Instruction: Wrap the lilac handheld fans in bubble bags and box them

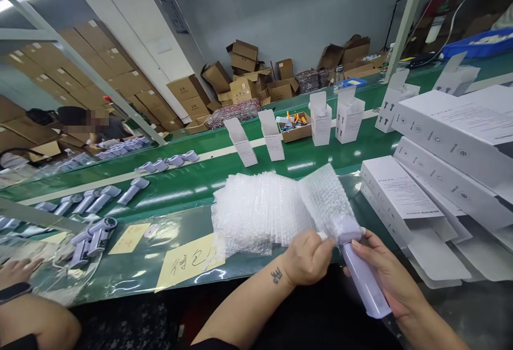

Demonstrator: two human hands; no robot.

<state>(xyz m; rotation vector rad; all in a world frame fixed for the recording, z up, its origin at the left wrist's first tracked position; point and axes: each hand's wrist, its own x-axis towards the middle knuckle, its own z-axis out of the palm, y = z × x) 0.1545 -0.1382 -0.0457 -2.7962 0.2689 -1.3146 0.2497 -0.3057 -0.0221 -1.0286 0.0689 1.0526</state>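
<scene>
My right hand (380,264) grips a lavender handheld device (364,283) by its long handle, at the lower right. The device's wider head end is inside the mouth of a clear bubble wrap bag (331,195). My left hand (309,258) is closed in a pinch on the edge of that bag, just left of the device's head. The fingertips partly hide the bag's opening. Directly behind my left hand lies a fanned stack of bubble wrap bags (256,208) on the green bench.
White boxes (401,187) are piled at the right, with open flaps. Several upright boxes (348,115) stand on the green conveyor (296,164). More lavender devices (96,238) lie at left. Beside them are a yellow paper sign (184,264) and a co-worker's arm (36,312).
</scene>
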